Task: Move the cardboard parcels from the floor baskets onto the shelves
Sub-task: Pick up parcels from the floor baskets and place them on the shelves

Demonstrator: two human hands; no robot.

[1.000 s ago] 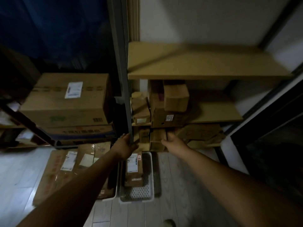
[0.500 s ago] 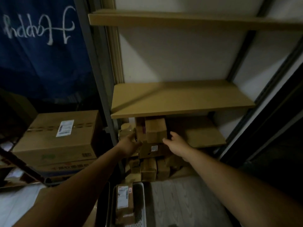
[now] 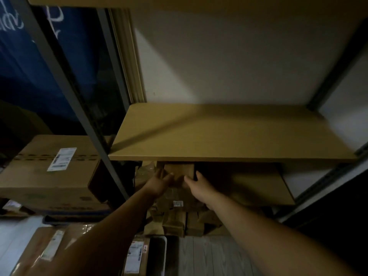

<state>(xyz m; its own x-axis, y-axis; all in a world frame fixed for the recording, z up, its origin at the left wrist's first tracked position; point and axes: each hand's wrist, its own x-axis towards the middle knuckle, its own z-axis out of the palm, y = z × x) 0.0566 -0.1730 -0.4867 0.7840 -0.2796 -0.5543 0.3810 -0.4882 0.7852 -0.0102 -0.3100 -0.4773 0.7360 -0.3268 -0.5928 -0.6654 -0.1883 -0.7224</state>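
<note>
A small cardboard parcel [image 3: 179, 169] sits on top of a larger labelled parcel [image 3: 177, 203] on the middle shelf [image 3: 258, 189], just under the upper shelf board [image 3: 219, 136]. My left hand [image 3: 159, 182] touches the small parcel's left side with its fingers spread. My right hand [image 3: 199, 187] lies against the parcel's right front, with the thumb at its right edge. Neither hand is clearly closed round it. Below, a white floor basket [image 3: 160, 253] holds one labelled parcel [image 3: 135, 255].
Several more parcels [image 3: 175, 224] stand on the lowest shelf. A big labelled carton [image 3: 49, 176] fills the rack to the left, behind a grey metal upright [image 3: 95, 134]. Flat cardboard [image 3: 49, 251] lies on the floor at the left. A dark doorway lies to the right.
Both empty hands have risen from the lowest shelf to the small parcel on the middle shelf. My view has tilted up and the floor basket has dropped to the bottom edge.
</note>
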